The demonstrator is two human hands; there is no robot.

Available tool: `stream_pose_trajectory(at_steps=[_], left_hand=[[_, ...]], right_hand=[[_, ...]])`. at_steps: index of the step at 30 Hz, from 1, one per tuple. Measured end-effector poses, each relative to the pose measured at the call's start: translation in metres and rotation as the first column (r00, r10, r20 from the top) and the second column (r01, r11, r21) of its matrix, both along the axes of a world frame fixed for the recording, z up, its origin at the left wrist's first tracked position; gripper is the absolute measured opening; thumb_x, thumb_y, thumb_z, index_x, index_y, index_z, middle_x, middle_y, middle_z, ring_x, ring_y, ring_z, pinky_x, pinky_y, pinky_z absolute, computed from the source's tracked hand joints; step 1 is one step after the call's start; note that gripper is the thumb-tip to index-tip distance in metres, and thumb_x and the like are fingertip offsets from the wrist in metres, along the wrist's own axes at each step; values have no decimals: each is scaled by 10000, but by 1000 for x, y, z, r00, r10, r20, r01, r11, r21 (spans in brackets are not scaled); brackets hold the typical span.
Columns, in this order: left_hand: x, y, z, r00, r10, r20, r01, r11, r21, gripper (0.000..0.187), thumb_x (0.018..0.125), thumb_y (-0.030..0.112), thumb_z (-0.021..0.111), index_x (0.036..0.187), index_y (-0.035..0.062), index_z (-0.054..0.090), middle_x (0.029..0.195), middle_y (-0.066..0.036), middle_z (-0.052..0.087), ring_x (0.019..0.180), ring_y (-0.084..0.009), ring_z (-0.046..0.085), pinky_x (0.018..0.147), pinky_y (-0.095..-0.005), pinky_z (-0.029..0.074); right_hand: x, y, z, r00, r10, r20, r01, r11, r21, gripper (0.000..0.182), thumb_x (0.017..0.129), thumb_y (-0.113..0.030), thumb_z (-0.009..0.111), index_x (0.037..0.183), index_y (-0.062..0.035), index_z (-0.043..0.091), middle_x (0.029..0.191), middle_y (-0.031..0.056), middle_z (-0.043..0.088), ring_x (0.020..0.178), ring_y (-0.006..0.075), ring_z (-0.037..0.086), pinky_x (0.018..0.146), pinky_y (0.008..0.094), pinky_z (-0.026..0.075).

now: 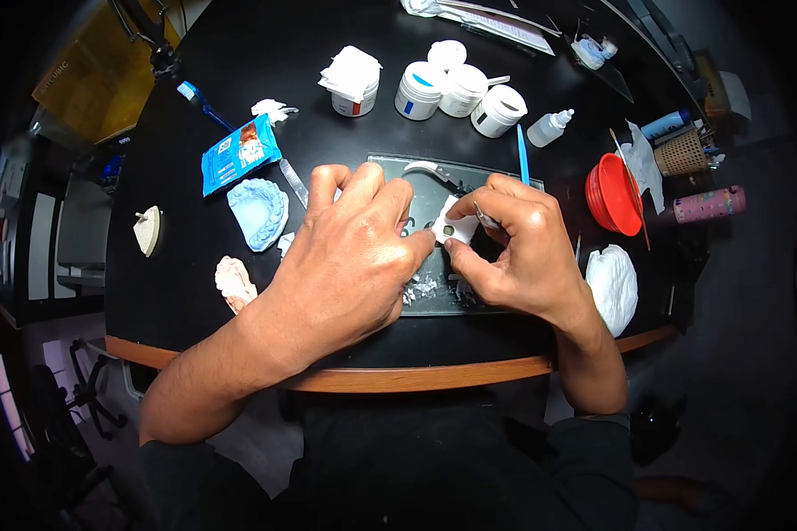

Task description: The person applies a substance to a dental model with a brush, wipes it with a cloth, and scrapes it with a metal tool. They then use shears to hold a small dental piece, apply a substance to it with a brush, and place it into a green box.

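A small white piece with a dark hole (pixel 456 232) is pinched between the thumb and fingers of my right hand (pixel 527 243), above a glass slab (pixel 425 305). A thin metal tip (pixel 483 217) shows between those fingers; the rest of that tool is hidden. My left hand (pixel 345 243) is closed, fingers curled, its thumb tip at the left edge of the white piece. What it grips, if anything, is hidden behind the hand. White crumbs (pixel 421 288) lie on the slab, and a curved metal instrument (pixel 427 166) rests along its back edge.
Left of my hands lie a blue dental cast (pixel 259 215), a pinkish cast (pixel 235 283) and a blue packet (pixel 239 155). White jars (pixel 419 93) and a dropper bottle (pixel 549 128) stand at the back. To the right are a red bowl (pixel 613 196) and a white pad (pixel 612 288).
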State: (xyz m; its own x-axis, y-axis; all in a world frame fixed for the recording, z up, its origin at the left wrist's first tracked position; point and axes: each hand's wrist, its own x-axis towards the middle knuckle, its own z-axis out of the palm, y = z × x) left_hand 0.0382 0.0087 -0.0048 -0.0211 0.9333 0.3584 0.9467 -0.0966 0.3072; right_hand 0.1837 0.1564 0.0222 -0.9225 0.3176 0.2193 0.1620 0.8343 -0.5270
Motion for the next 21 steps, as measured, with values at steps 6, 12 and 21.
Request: stream_pose_trajectory(at_steps=[6,12,21], left_hand=[[1,0,1,1000,6,-4,-6,1000,-3,373,698,-21,744,1050,85,807,889,-83,540,901,-243,508,901,-446,361],[1,0,-1,1000,-1,-8,1,1000,2,376,699,-23,744,1055,83,804,888,-84,541,902,-244,510,907,-448,361],[1,-1,-2,1000,1,-6,-1,1000,7,372,694,-22,749,1049,77,801,888,-83,546,903,-246,511,895,-444,358]], right_hand=[[-2,-3,2,1000,-3,9,3,1000,18,202,715,-49,774,891,27,709,719,78,579,562,144,534,500,292,392],[1,3,-6,995,45,-90,-47,999,-19,187,710,-58,751,867,34,708,679,86,571,549,156,528,495,301,390],[-3,-1,-4,999,4,-31,-4,1000,6,188,706,-61,750,861,38,708,686,92,603,541,161,531,500,303,398]])
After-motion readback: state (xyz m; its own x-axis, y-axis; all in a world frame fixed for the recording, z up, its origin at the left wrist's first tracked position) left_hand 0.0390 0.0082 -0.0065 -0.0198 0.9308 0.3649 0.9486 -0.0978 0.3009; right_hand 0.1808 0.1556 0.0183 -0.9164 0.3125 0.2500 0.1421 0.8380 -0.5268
